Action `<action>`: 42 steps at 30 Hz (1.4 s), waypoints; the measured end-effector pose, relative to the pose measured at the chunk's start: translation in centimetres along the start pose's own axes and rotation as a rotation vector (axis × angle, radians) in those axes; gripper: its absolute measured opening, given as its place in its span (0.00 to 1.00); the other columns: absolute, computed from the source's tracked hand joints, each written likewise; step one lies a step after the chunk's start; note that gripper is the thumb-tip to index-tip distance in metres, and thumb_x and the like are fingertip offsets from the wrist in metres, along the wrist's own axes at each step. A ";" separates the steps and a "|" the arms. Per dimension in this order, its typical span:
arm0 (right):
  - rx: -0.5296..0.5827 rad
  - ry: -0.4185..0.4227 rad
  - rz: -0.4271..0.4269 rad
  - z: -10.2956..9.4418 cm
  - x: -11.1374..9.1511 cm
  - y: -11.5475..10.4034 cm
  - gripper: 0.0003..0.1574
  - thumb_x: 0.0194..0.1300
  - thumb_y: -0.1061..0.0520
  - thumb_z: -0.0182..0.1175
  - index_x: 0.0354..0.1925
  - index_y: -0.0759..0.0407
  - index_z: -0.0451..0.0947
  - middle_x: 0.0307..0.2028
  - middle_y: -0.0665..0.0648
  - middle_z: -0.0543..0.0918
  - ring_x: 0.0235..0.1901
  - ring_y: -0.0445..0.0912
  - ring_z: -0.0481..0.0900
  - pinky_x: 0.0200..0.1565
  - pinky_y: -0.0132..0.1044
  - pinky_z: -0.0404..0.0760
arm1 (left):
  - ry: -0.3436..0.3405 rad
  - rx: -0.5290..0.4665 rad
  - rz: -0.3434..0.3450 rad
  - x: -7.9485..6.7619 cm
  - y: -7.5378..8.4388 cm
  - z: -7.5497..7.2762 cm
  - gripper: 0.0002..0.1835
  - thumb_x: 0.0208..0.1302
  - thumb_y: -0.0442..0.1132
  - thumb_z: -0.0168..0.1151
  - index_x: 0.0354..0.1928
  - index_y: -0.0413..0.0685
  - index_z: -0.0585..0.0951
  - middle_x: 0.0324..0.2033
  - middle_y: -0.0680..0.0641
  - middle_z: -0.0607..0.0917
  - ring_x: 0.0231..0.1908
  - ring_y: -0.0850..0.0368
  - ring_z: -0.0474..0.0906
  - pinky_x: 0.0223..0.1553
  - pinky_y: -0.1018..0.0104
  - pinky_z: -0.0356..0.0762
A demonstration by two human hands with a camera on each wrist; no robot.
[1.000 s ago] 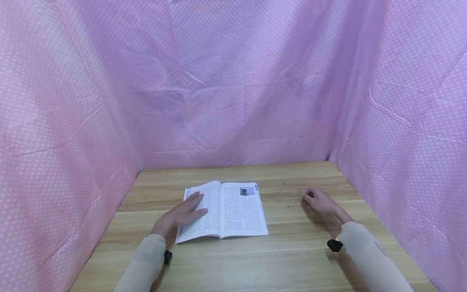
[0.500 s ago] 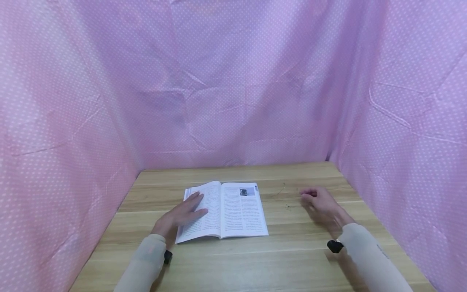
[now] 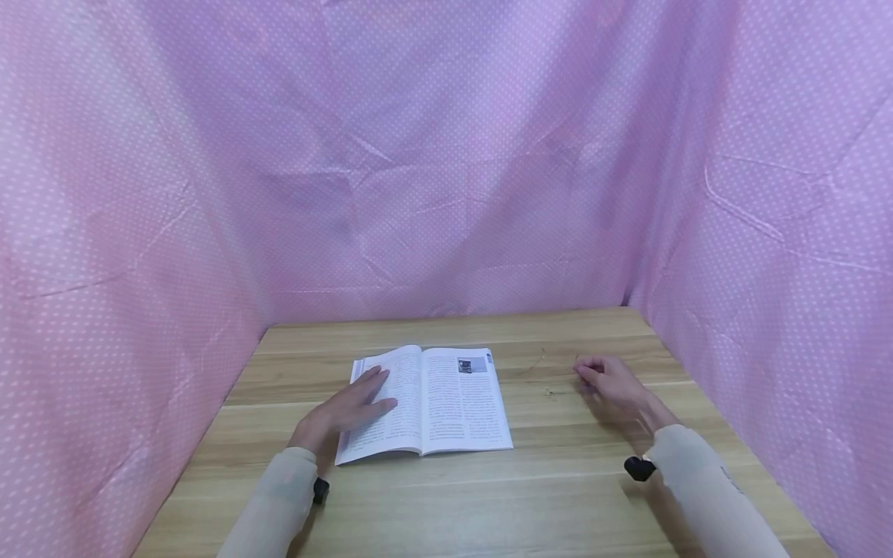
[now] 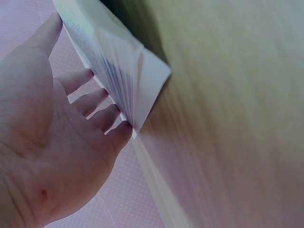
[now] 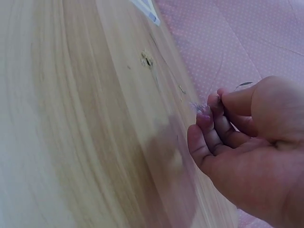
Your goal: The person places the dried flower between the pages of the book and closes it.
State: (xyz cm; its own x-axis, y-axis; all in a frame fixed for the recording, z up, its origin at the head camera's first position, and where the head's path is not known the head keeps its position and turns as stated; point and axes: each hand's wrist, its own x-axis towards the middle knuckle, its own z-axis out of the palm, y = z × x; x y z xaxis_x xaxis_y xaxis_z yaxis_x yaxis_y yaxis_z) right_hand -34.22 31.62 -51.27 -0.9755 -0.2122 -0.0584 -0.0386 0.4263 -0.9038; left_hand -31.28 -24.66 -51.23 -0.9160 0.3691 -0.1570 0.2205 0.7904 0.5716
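Observation:
An open book (image 3: 460, 411) with printed pages lies on the wooden table, a small picture at the top of its right page. My left hand (image 3: 352, 404) rests with spread fingers on the left page; in the left wrist view its fingertips touch the book's page edges (image 4: 121, 85). To the right of the book, my right hand (image 3: 614, 384) has curled fingers, thumb against forefinger. In the right wrist view, pale wispy strands (image 5: 198, 108) show at its fingertips; their exact kind cannot be made out. Thin dry plant-like bits (image 3: 551, 394) lie between that hand and the book.
The wooden table (image 3: 453, 504) is enclosed at the back and both sides by pink dotted cloth (image 3: 446, 194). A long thin strand (image 3: 536, 363) lies near the book's right side. Both wrists wear small black devices, one (image 3: 639, 468) under the right sleeve.
My right hand has shifted slightly leftward and its fingertips have drawn closer together. The left hand and the book have stayed in place.

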 end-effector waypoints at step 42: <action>0.195 -0.003 0.053 7.3 1.9 -5.2 0.18 0.79 0.55 0.71 0.59 0.66 0.87 0.56 0.68 0.93 0.56 0.57 0.93 0.67 0.53 0.90 | -0.005 0.003 -0.003 0.2 -0.4 0.1 0.49 0.85 0.69 0.54 0.93 0.50 0.54 0.93 0.38 0.48 0.93 0.32 0.41 0.91 0.28 0.44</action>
State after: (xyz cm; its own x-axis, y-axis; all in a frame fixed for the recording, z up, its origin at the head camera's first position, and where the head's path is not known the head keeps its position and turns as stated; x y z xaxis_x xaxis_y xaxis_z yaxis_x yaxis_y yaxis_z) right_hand -34.26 22.64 -49.81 -0.9743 -0.1968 -0.1093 0.0559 0.2587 -0.9643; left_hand -31.48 -24.83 -51.54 -0.9150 0.3690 -0.1632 0.2185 0.7933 0.5683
